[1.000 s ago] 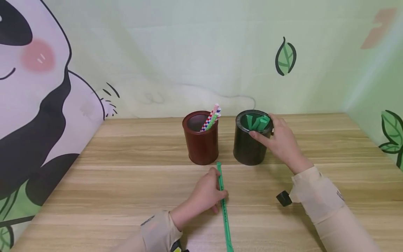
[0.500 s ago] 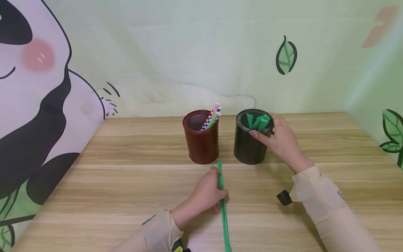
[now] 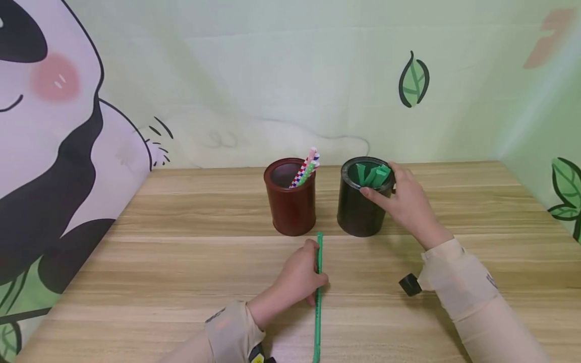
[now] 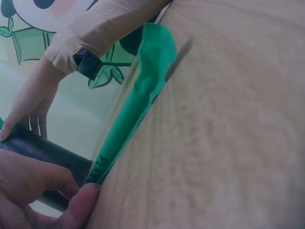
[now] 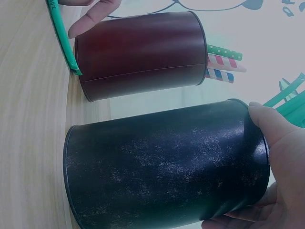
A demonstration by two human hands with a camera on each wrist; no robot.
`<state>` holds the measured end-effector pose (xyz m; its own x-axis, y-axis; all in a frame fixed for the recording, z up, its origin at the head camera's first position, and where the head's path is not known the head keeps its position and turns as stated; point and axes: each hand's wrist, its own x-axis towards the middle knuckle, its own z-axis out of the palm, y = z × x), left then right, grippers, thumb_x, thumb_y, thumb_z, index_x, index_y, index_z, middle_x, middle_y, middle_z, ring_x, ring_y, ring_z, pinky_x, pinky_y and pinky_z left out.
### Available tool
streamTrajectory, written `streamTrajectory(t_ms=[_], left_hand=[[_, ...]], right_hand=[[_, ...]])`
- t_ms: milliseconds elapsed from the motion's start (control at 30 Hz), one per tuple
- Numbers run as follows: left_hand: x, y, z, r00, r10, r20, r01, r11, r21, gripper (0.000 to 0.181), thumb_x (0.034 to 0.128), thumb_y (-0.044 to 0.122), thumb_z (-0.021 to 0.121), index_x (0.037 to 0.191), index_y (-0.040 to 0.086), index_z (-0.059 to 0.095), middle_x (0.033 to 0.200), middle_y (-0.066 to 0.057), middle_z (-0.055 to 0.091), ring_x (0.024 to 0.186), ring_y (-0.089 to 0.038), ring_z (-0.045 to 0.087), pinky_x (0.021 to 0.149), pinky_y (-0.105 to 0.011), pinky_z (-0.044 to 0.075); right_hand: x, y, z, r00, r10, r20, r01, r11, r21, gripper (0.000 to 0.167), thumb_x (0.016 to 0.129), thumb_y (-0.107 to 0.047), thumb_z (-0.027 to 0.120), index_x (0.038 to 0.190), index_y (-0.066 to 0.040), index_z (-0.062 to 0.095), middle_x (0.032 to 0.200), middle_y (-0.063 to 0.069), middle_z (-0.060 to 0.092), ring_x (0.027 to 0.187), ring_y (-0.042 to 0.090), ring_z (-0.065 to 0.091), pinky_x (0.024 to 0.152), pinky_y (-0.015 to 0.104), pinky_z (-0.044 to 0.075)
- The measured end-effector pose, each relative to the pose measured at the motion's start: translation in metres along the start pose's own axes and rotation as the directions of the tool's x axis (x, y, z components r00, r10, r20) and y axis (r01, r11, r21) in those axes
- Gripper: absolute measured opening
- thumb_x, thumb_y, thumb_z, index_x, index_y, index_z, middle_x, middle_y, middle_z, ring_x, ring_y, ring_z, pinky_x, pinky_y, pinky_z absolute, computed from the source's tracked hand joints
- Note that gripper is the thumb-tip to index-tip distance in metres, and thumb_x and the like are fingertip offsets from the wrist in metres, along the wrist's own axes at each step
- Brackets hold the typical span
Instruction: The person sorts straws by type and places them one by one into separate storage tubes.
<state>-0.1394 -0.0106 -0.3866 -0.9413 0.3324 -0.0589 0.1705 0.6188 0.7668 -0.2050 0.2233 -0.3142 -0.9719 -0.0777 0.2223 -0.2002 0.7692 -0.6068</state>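
Observation:
In the head view my left hand [image 3: 297,272] pinches a long straw in a green paper wrapper [image 3: 317,317] between thumb and fingers, just over the wooden table. The left wrist view shows the wrapper's flattened end [image 4: 157,47] and dark printed letters near the thumb. My right hand [image 3: 410,201] grips the rim of an upright black cylindrical holder [image 3: 360,214], thumb on the near side and fingers on the far right. Several green-wrapped pieces [image 3: 375,176] stand inside it. In the right wrist view, the lower fingers are partly hidden behind the black holder [image 5: 162,167].
Left of the black holder stands a dark red cylindrical holder [image 3: 294,212] with several patterned straws [image 3: 303,174] leaning to its right side. A narrow gap separates the two holders. Behind the wooden table [image 3: 159,262] rises a printed wall [image 3: 272,75] with a panda and leaves.
The green-wrapped straw has swung in my left hand: its near end has moved left and its far end slightly right. My right hand keeps its grip on the black holder.

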Motion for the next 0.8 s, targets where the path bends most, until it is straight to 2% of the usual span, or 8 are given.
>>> streamTrajectory(t_ms=[267, 433, 600, 800], left_hand=[[-0.0014, 0.0016, -0.0002, 1.0, -0.019, -0.001, 0.019, 0.999, 0.035, 0.039, 0.0749, -0.004, 0.064, 0.109, -0.005, 0.045, 0.07, -0.006, 0.051, 0.031, -0.011, 0.052, 0.033, -0.025, 0.045], [-0.0025, 0.0025, -0.0022, 1.0, -0.018, 0.016, 0.018, 1.0, 0.022, 0.05, 0.0778, -0.003, 0.063, 0.124, -0.011, 0.044, 0.071, -0.005, 0.05, 0.033, -0.011, 0.053, 0.033, -0.026, 0.045], [-0.003, 0.0046, -0.0054, 1.0, -0.006, 0.028, 0.006, 1.0, -0.011, 0.052, 0.0792, -0.004, 0.061, 0.128, -0.011, 0.044, 0.073, -0.006, 0.051, 0.033, -0.011, 0.052, 0.033, -0.026, 0.045], [-0.0042, 0.0084, -0.0096, 0.998, 0.055, 0.017, -0.054, 0.996, -0.077, 0.054, 0.0798, -0.005, 0.06, 0.131, -0.008, 0.041, 0.074, -0.004, 0.052, 0.031, -0.005, 0.046, 0.033, -0.025, 0.043]], right_hand=[[0.0001, 0.0002, -0.0006, 1.0, 0.01, 0.008, -0.01, 1.0, -0.008, 0.093, 0.087, -0.057, 0.059, 0.148, 0.004, 0.025, 0.141, 0.03, 0.039, 0.129, 0.045, 0.041, 0.103, 0.063, 0.038], [-0.0001, 0.0003, -0.0004, 1.0, 0.003, 0.005, -0.003, 1.0, -0.015, 0.093, 0.087, -0.057, 0.059, 0.148, 0.005, 0.025, 0.141, 0.031, 0.039, 0.128, 0.045, 0.041, 0.103, 0.063, 0.038], [-0.0001, -0.0001, -0.0005, 1.0, -0.012, 0.0, 0.012, 1.0, -0.009, 0.091, 0.087, -0.056, 0.059, 0.147, 0.004, 0.027, 0.14, 0.03, 0.04, 0.128, 0.044, 0.041, 0.104, 0.063, 0.037], [0.0003, 0.0007, -0.0008, 1.0, -0.016, -0.012, 0.016, 1.0, 0.0, 0.088, 0.087, -0.054, 0.061, 0.146, 0.004, 0.03, 0.139, 0.029, 0.041, 0.128, 0.043, 0.042, 0.103, 0.062, 0.038]])
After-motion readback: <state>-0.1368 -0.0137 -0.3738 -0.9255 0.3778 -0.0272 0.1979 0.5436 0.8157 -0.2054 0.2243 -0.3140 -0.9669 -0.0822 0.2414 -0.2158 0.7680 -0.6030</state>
